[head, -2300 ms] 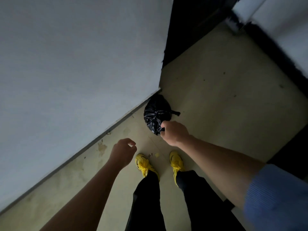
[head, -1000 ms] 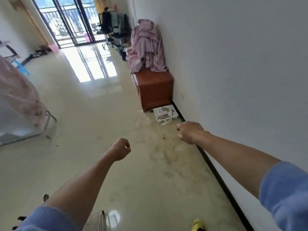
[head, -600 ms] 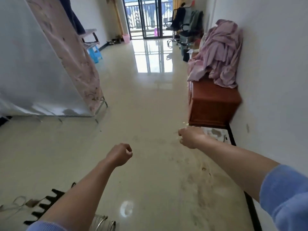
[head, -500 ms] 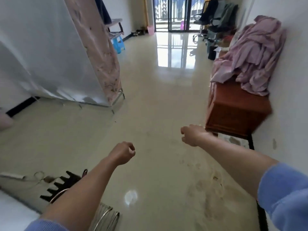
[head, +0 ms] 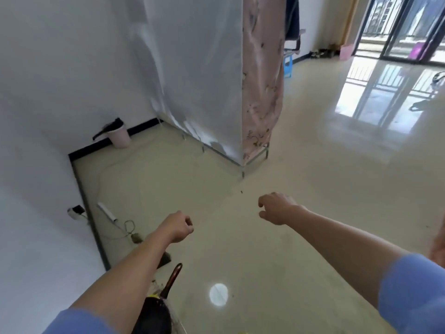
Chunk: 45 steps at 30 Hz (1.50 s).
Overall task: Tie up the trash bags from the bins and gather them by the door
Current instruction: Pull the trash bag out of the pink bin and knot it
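Presently empty-handed: left hand (head: 177, 226) loosely fisted, right hand (head: 277, 208) with fingers (head: 262, 204) half-curled, pinching nothing. Pink bin (head: 119, 136) with black bag (head: 109, 127) against far wall. Trip risk: cable (head: 125, 229) (floor, left) en route.

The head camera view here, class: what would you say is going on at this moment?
A person is standing in a room with both arms held out in front and nothing in either hand. The left hand is curled into a loose fist; the right hand hangs half open. Ahead, against the wall, stands a pink bin with a black bag draped over its rim, not yet tied. Beside it is a fabric-covered wardrobe. No tied bag shows in this view.
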{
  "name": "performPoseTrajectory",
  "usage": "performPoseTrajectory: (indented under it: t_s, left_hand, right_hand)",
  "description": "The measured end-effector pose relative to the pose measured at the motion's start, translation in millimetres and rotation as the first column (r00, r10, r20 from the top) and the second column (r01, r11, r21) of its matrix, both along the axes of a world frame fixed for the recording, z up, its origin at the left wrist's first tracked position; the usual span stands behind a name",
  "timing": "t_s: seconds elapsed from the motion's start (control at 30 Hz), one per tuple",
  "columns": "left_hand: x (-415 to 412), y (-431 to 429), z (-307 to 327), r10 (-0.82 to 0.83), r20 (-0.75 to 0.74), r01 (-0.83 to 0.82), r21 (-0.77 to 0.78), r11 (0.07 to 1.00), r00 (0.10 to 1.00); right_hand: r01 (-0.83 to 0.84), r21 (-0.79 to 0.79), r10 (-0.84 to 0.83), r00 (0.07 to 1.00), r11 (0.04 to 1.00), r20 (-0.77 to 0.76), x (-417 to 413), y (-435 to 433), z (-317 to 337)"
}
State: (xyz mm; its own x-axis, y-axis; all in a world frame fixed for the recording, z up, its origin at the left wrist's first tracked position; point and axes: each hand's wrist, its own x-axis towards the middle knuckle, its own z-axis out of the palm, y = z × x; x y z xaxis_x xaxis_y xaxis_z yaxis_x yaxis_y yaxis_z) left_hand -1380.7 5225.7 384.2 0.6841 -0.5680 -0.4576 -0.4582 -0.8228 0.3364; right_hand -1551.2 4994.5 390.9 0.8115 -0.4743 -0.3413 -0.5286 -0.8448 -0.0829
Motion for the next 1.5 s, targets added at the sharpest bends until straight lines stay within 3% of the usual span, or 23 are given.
performPoseTrajectory:
  t_s: [0.37, 0.67, 1.0, 1.2, 1.5]
  left_hand:
    - [221, -77, 24, 0.186, 0.032, -0.183, -0.075, 0.980, 0.982]
    - [434, -121, 25, 0.428, 0.033, -0.421, -0.123, 0.899, 0.903]
    - [644, -103, -2, 0.592, -0.001, -0.590, -0.095, 0.802, 0.806]
    - [805, -99, -14, 0.595, -0.054, -0.597, -0.097, 0.796, 0.802]
    - [1050, -120, 7, 0.552, -0.019, -0.551, -0.093, 0.829, 0.834]
  right_hand:
    - [-0.208, -0.046, 0.209, 0.978, 0.977, 0.004, 283, -102, 21]
    - [-0.419, -0.049, 0.419, 0.908, 0.906, -0.022, 566, -181, 14]
    - [-0.600, -0.014, 0.600, 0.800, 0.800, -0.018, 834, -166, -5]
    - [-0.585, -0.003, 0.585, 0.810, 0.811, -0.040, 986, -165, -16]
    - [-0.539, 0.020, 0.540, 0.842, 0.842, -0.014, 1207, -183, 0]
